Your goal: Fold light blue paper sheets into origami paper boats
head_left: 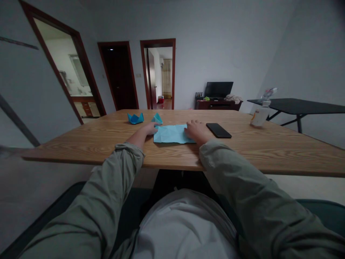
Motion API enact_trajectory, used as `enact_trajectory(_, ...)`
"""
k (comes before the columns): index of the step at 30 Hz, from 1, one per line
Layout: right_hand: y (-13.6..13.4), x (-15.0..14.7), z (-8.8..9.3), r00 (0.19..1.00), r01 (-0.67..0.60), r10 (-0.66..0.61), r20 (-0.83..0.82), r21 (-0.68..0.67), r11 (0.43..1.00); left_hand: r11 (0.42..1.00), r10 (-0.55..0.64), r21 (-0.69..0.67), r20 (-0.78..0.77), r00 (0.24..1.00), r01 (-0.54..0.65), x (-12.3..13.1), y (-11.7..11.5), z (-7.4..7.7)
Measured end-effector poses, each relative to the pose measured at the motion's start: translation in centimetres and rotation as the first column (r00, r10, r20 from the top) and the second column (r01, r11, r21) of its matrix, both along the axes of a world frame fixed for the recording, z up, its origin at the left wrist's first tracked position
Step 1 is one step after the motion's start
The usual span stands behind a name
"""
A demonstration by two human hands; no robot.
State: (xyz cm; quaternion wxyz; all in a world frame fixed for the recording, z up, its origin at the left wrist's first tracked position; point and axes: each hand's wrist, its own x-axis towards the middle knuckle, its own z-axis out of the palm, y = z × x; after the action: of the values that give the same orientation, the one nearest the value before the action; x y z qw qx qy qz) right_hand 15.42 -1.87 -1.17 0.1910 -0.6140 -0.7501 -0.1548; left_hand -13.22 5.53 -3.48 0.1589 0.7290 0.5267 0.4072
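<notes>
A creased sheet of light blue paper [172,134] lies on the wooden table in front of me, wider than it is deep. My left hand [150,129] rests at its upper left corner, fingers stretched out against the edge. On the right part of the sheet lies my right hand [198,131], fingers spread and pressing down, covering that end. Just behind my left hand stands a light blue folded paper piece [157,118], partly hidden by the fingers. Farther left sits a darker blue folded paper boat-like shape [135,118] with raised points.
A black phone [218,130] lies to the right of my right hand. A white bottle with a clear top [260,115] stands near the table's right edge. Beyond the wooden table [88,144] are a black folding table [299,106] and a television [219,89] on a cabinet.
</notes>
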Motion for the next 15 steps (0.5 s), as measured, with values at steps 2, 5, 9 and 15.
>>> enact_trajectory(2,-0.8,-2.8,-0.2,0.992,-0.128,0.128,0.000,-0.035,0.991,0.999,-0.004,-0.050,-0.106,0.994,-0.001,0.4,-0.4,0.3)
enact_trajectory(5,-0.8,-5.6,-0.8,0.973,-0.221,0.231,-0.019,-0.376,0.900,0.995,0.005,-0.093,-0.139,0.990,-0.018,1.2,-1.3,1.1)
enact_trajectory(9,0.3,-6.0,-1.5,0.984,-0.169,0.171,-0.049,-0.550,0.818,0.910,0.014,-0.415,0.088,0.996,0.024,1.9,-2.6,2.4)
enact_trajectory(15,1.3,-4.8,-1.9,0.992,-0.123,0.112,-0.053,-0.545,0.829,0.661,-0.158,-0.619,0.438,0.885,0.424,1.0,-4.5,3.6)
